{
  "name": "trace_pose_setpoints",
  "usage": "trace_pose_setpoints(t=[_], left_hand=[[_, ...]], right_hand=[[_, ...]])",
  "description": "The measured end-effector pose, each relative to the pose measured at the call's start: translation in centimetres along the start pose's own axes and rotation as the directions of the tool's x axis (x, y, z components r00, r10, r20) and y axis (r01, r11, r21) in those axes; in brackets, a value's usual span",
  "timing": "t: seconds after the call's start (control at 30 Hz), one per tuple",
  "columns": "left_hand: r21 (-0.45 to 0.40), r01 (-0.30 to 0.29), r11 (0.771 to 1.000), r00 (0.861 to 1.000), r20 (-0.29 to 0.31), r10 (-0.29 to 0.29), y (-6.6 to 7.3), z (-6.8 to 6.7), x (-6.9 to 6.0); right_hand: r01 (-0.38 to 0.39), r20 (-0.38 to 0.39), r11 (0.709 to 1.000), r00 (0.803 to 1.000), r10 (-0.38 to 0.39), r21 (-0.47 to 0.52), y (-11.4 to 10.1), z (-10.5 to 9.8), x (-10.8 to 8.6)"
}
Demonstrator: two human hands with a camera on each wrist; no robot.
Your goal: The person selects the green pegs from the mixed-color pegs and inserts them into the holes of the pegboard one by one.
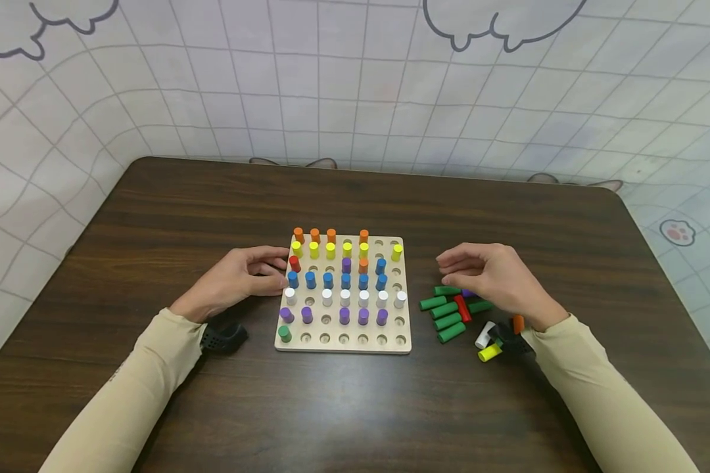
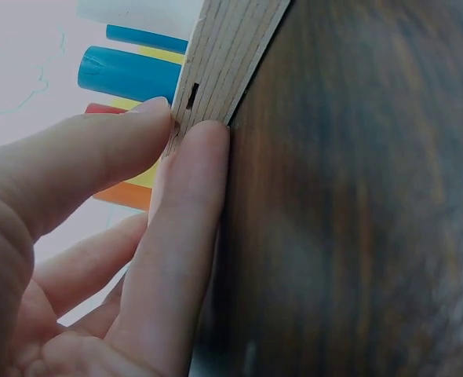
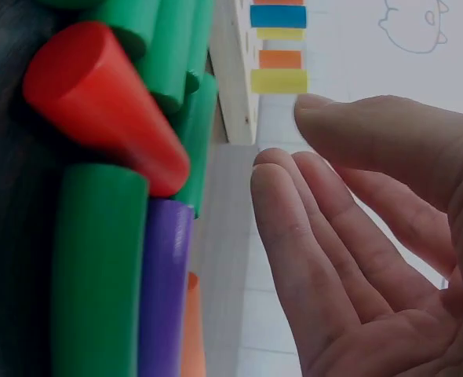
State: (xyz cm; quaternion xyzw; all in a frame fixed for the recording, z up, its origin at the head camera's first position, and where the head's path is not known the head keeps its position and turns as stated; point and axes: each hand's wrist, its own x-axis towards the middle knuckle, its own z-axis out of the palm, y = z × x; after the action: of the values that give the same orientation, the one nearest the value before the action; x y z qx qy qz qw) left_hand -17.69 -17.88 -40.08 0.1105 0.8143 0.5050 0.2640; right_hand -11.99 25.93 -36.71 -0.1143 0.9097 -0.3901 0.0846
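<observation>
A square wooden pegboard (image 1: 353,328) lies on the table with rows of coloured pegs standing in its holes. At the board's left side, my left hand (image 1: 236,276) rests its thumb and a fingertip against the edge, near the blue pegs (image 2: 129,72). My right hand (image 1: 494,272) hovers above loose pegs to the right of the board. In the right wrist view its thumb and fingers are apart with nothing between them. Below it lie several green pegs (image 1: 448,321), a red peg (image 3: 106,102) and a purple peg (image 3: 165,290), partly covered by the hand in the head view.
Nearer my right wrist lie a white peg (image 1: 484,335), a yellow peg (image 1: 490,353) and an orange peg (image 1: 518,324). Black wrist straps (image 1: 225,338) sit by both sleeves. Behind the brown table (image 1: 242,407) hangs a white gridded cloth (image 1: 331,79).
</observation>
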Motion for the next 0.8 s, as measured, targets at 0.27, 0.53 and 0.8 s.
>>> trace_pose_setpoints(t=[0.27,0.53,0.8], left_hand=[[-0.020,0.011,1.000,1.000,-0.004,-0.011,-0.02,0.13,0.01],[-0.022,0.025,0.999,1.000,0.000,-0.025,0.17,0.13,-0.12],[0.009,0.018,1.000,1.000,-0.007,-0.018,-0.06,0.07,0.10]], right_hand=[[-0.017,0.099,0.999,0.995,0.021,-0.035,0.11,-0.14,0.01],[-0.006,0.139,0.999,0.990,0.012,-0.044,0.16,-0.19,0.02],[0.020,0.132,0.997,0.991,-0.009,-0.081,0.46,0.02,0.08]])
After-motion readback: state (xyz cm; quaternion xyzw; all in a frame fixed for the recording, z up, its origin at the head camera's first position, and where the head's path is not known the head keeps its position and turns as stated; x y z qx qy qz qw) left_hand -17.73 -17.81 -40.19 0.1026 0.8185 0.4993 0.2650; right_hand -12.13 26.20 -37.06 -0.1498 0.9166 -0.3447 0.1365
